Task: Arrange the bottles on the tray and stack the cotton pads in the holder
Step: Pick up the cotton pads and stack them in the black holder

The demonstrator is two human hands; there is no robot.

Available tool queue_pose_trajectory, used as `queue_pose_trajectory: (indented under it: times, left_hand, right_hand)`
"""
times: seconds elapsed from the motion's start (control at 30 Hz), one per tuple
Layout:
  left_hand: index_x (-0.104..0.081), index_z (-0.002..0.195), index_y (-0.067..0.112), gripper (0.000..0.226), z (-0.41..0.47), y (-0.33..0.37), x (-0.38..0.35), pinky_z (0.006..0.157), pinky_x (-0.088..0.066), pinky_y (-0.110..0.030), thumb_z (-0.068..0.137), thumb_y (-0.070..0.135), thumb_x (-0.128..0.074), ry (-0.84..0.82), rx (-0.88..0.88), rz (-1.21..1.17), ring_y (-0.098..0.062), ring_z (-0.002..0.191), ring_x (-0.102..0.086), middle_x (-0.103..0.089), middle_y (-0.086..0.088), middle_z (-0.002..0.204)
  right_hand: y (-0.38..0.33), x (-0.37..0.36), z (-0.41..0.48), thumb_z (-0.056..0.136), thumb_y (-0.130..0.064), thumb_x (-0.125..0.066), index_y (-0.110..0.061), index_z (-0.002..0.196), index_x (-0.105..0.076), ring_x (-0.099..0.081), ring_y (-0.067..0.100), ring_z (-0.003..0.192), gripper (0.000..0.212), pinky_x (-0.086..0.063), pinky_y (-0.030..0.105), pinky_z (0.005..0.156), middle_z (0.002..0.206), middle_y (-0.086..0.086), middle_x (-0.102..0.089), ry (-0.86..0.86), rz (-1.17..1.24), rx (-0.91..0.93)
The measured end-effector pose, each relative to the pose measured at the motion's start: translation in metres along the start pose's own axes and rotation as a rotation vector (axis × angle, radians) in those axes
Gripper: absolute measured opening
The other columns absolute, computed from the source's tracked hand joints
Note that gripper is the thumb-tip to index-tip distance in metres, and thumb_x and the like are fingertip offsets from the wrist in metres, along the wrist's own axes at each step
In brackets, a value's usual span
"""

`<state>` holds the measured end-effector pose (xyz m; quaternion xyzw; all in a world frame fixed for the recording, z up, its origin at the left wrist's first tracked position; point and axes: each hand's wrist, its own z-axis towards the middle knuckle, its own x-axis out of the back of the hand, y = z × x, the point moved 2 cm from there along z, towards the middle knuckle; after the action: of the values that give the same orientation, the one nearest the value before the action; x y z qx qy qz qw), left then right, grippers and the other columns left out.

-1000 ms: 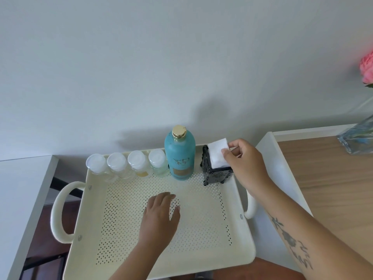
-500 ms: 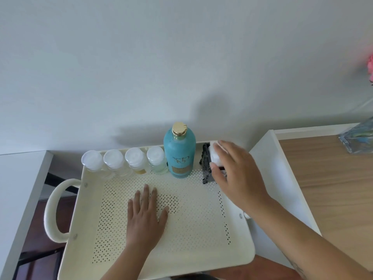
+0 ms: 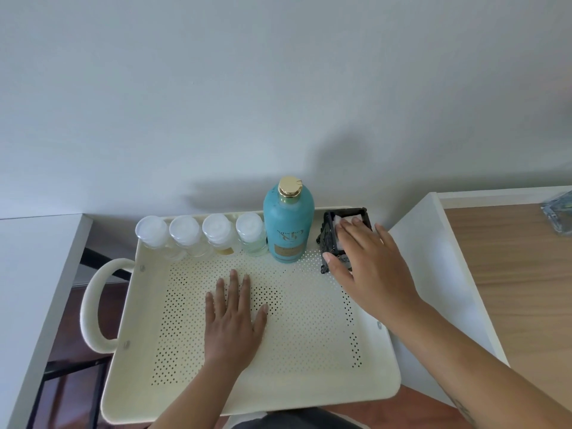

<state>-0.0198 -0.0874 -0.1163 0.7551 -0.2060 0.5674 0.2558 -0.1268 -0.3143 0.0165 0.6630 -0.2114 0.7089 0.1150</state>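
Note:
A cream perforated tray (image 3: 309, 379) holds a back row of several small clear bottles with white caps (image 3: 201, 230) and a tall teal bottle with a gold cap (image 3: 288, 224). To the right of the teal bottle stands a black cotton pad holder (image 3: 328, 239) with white cotton pads (image 3: 343, 218) inside. My right hand (image 3: 368, 264) lies over the holder, fingertips pressing on the pads, thumb on its front side. My left hand (image 3: 233, 317) rests flat, fingers spread, on the tray's middle.
The tray has a looped handle (image 3: 93, 305) on its left. A white surface (image 3: 28, 274) lies at the left. On the right is a wood-topped table (image 3: 510, 274) with a white edge and a glass vase (image 3: 557, 212) at its far corner. A wall rises behind.
My right hand brought a cotton pad down into the holder and now presses on top of it. My left hand flattened and slid slightly left on the tray.

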Motion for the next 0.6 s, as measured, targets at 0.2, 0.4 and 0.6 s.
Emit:
queue_pose_trajectory:
  times: [0.2, 0.4, 0.6]
  left_hand:
    - [-0.007, 0.156, 0.019, 0.077, 0.0, -0.001, -0.002, 0.121, 0.002, -0.048, 0.093, 0.064, -0.007, -0.004, -0.004, -0.002, -0.028, 0.15, 0.007, 0.003, -0.005, 0.164]
    - [0.007, 0.153, 0.021, 0.075, -0.001, -0.001, -0.003, 0.121, 0.009, -0.046, 0.092, 0.064, -0.002, -0.003, -0.004, 0.013, -0.025, 0.148, 0.017, 0.012, -0.003, 0.163]
    - [0.01, 0.152, 0.022, 0.075, 0.0, -0.001, -0.001, 0.12, 0.01, -0.046, 0.091, 0.064, 0.0, -0.01, 0.0, 0.024, -0.024, 0.147, 0.02, 0.014, -0.003, 0.162]
  right_hand:
    - [0.001, 0.008, -0.006, 0.095, -0.036, -0.047, -0.004, 0.131, -0.057, -0.049, 0.031, 0.132, 0.049, -0.037, 0.05, 0.109, 0.138, 0.011, -0.058, 0.232, 0.074, 0.029]
    - [-0.002, 0.002, -0.012, 0.095, -0.039, -0.046, -0.005, 0.125, -0.063, -0.058, 0.026, 0.123, 0.048, -0.033, 0.044, 0.109, 0.129, 0.008, -0.065, 0.197, 0.008, 0.041]
    - [-0.001, 0.001, -0.009, 0.094, -0.048, -0.038, -0.007, 0.129, -0.06, -0.053, 0.021, 0.13, 0.058, -0.027, 0.044, 0.115, 0.133, 0.006, -0.063, 0.05, -0.039, 0.014]
